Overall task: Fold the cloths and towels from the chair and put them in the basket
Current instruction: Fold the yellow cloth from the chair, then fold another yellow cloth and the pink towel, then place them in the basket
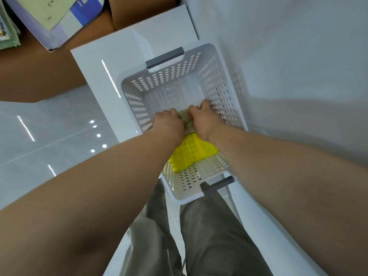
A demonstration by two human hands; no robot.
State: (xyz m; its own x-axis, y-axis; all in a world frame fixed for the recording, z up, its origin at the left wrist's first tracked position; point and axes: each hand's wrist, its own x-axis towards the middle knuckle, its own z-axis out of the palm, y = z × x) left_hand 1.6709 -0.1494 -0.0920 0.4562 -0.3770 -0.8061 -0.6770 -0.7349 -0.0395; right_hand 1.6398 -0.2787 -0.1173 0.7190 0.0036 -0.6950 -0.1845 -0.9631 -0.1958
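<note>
Head view looks straight down into the white perforated basket, which stands on a white surface at the centre of the frame. My left hand and right hand are both inside it, side by side, fingers curled around a folded olive cloth gripped between them. At the 6 o'clock side of that cloth, touching it, a folded yellow cloth lies on the basket floor. Books sit at 11 o'clock.
</note>
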